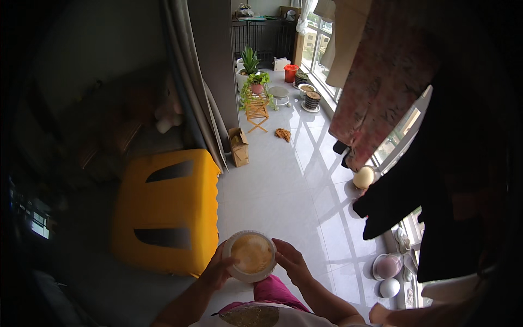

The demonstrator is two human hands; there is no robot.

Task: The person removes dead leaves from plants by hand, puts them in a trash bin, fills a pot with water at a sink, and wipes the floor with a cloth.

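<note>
A round, pale-rimmed container [250, 255] with a beige, translucent-looking top is held level in front of my body. My left hand [217, 268] grips its left side, the thumb lying over the rim. On the right side, my right hand [289, 261] has its fingers and thumb against the rim. What the container holds cannot be made out clearly. Below it are the bright pink cloth [273, 291] and white top that I wear.
A yellow covered piece [175, 212] stands at left, near a curtain [200, 81] and a cardboard box [239, 149]. Ahead are a wooden plant stand [257, 109], a stool [279, 93], potted plants and a brown cloth [282, 134]. Clothes [380, 90] hang at right above round pots [388, 266].
</note>
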